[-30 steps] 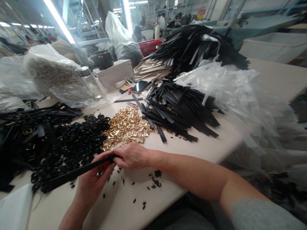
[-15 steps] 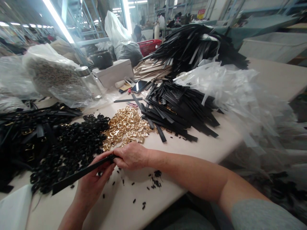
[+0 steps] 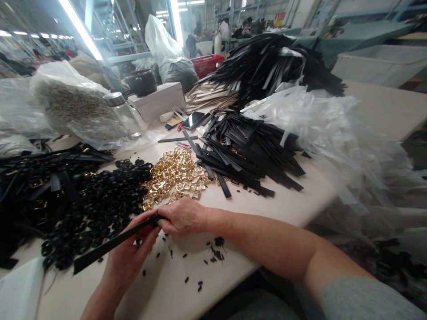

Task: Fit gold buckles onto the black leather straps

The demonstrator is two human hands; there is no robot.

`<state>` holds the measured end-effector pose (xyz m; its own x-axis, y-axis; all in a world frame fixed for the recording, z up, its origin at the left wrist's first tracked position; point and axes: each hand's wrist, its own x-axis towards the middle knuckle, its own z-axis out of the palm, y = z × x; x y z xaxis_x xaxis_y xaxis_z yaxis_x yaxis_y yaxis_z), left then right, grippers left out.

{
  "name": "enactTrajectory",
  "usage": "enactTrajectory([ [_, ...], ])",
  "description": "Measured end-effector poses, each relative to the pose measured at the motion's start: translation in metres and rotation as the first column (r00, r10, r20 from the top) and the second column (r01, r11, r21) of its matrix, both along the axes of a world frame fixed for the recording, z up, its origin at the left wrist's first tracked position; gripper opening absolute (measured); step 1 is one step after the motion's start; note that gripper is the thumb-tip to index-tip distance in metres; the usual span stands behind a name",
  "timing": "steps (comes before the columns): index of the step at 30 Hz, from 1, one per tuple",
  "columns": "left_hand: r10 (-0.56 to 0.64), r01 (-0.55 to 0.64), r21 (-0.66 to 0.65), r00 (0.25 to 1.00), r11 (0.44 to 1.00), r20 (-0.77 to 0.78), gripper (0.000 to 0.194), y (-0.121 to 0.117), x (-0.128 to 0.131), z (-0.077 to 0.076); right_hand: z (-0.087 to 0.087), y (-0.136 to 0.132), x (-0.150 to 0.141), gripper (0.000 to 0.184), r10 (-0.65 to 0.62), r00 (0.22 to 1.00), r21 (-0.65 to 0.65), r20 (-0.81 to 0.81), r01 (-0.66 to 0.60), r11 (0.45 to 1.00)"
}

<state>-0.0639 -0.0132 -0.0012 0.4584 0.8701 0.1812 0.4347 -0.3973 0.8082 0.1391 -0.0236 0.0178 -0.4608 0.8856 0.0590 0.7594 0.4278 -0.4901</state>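
Observation:
A flat black strap [image 3: 110,243] slants across my left hand [image 3: 131,249], its free end reaching down to the left. My left fingers and thumb close around its upper part. At that upper end my right hand [image 3: 183,216] pinches the strap, fingertips meeting those of the left; what exactly lies between them is hidden. Just beyond the hands lies a heap of gold buckles [image 3: 173,175]. Left of it spreads a pile of small black loops [image 3: 103,204]. Behind the buckles to the right, more black straps [image 3: 247,151] lie in a loose stack.
Small black scraps [image 3: 216,251] dot the pale table [image 3: 163,284]. White plastic sheeting [image 3: 320,120] hangs over the right edge. Farther back stand a glass jar [image 3: 125,115], a white box [image 3: 160,102] and a phone [image 3: 193,120]. Buckled straps [image 3: 43,173] are piled at the left.
The strap's free end has shifted slightly to the right and down. Both hands keep their hold in nearly the same place.

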Motion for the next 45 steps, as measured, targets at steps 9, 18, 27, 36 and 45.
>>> enactTrajectory([
  [9,-0.007,0.007,-0.001,1.0,1.0,-0.003,0.04,-0.0001,0.001,0.0003,0.0013,-0.0001,0.0006,0.033,0.005,1.0,0.003,0.015,-0.005,1.0],
  [18,-0.004,0.004,0.03,1.0,1.0,-0.012,0.038,0.0002,0.0025,0.0018,-0.0012,0.0008,0.0005,0.032,0.011,1.0,0.006,-0.01,-0.01,1.0],
  [27,0.009,-0.008,0.016,1.0,1.0,-0.023,0.039,-0.0006,0.0017,0.0028,-0.0032,0.0011,-0.0005,0.031,-0.008,1.0,0.012,-0.016,0.008,1.0],
  [36,0.004,-0.004,-0.007,0.998,1.0,-0.058,0.042,0.0006,0.0009,-0.0003,-0.0019,0.0008,0.0003,0.031,-0.003,1.0,0.024,-0.016,0.004,1.0],
  [45,-0.001,0.005,0.061,0.997,0.998,-0.071,0.039,-0.0008,0.0005,0.0022,-0.0013,0.0,-0.0002,0.033,-0.009,1.0,-0.016,-0.01,0.009,1.0],
])
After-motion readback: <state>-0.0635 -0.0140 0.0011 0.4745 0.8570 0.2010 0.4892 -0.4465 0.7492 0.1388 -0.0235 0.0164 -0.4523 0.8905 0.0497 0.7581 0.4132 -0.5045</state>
